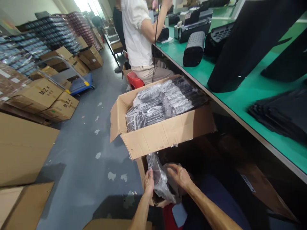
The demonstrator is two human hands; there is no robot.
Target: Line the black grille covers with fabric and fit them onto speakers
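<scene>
A crumpled clear plastic bag [159, 177] with something dark in or behind it stands at the mouth of a lower cardboard box [141, 169]. My left hand [149, 182] grips the left side of this bag, thumb up. On the other side, my right hand [179, 176] has its fingers bent against the plastic; their tips are partly hidden. Just beyond both hands, a large open cardboard box [155, 140] holds several dark parts wrapped in clear plastic [158, 102].
A green-topped workbench [259, 105] runs along the right, bearing black housings [194, 48] and a stack of dark flat pieces [283, 111]. A person in a white shirt [137, 35] sits ahead on a red stool [135, 80]. Cartons [43, 92] and a blue trolley [82, 84] stand left.
</scene>
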